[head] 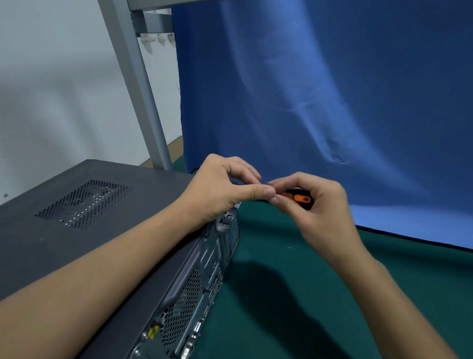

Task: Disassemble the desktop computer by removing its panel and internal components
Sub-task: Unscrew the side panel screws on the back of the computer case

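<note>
2 bare hands meet in the air over the far end of the computer (55, 238), fingertips touching each other. The right hand (320, 214) is curled round a small screwdriver (301, 198) with an orange and black handle; the handle sits in the palm and the shaft is hidden behind the fingers. The left hand (220, 189) has thumb and forefinger pinched together at the tips, other fingers curled above; cannot tell if anything is between them, too small. The left forearm lies across the computer's near right edge.

The computer lies flat on the left of a green mat (319, 299), dark grey top panel (144, 189) still on, with 1 patch of vent holes (86, 204) in it. Its back side with ports and mesh (200, 295) faces right toward the open mat.

Behind: a blue cloth (334, 102) hangs down onto the mat, a grey metal frame (136, 69) stands at the left of it, a white wall (39, 79) further left
</note>
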